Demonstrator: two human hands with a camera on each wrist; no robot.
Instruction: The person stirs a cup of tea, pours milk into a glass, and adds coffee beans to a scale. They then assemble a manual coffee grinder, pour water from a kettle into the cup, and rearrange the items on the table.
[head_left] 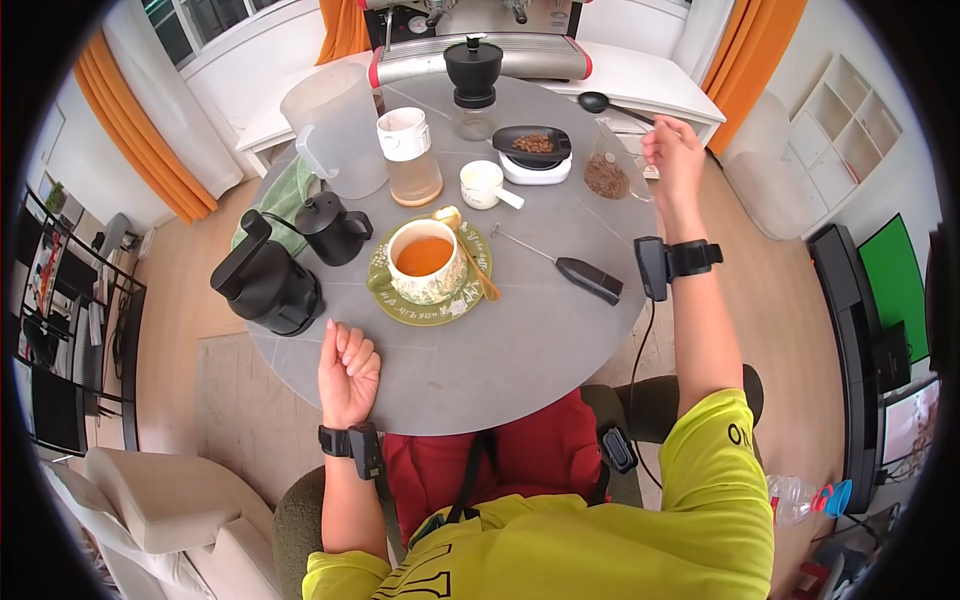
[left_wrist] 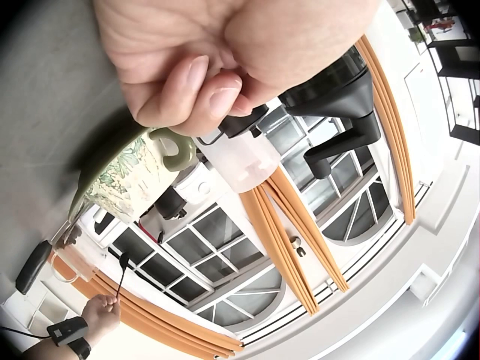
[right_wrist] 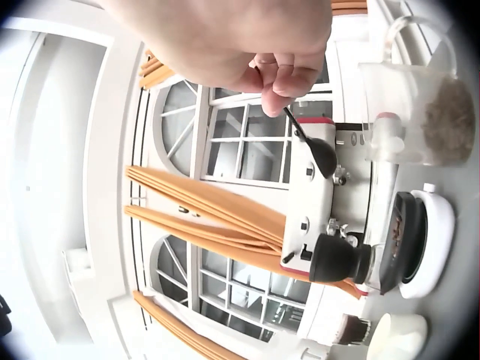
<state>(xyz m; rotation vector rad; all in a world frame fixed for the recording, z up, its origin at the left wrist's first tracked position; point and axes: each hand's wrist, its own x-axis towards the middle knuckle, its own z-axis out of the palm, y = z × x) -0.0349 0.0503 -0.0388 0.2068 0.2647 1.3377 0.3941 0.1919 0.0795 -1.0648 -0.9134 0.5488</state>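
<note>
My right hand (head_left: 677, 165) pinches the handle of a black spoon (head_left: 596, 103), raised above the far right of the table. The spoon's bowl points away to the left. Close below that hand stands a clear glass jug (head_left: 606, 176) with brown coffee beans inside. Beside it, a black tray of beans sits on a white scale (head_left: 540, 171). My left hand (head_left: 349, 372) rests at the near left table edge with fingers loosely curled, holding nothing. In front of it are a black lidded appliance (head_left: 270, 283) and a patterned cup (head_left: 427, 262) of orange-brown liquid on a green saucer (head_left: 408, 309).
A handheld milk frother (head_left: 588, 280) lies on the grey round table (head_left: 440, 375). A small white cup (head_left: 482, 184), a coffee grinder (head_left: 473, 75), a white-topped bottle (head_left: 409, 160), a translucent pitcher (head_left: 345, 130) and a black pot (head_left: 332, 229) stand further back. An espresso machine (head_left: 480, 60) is behind.
</note>
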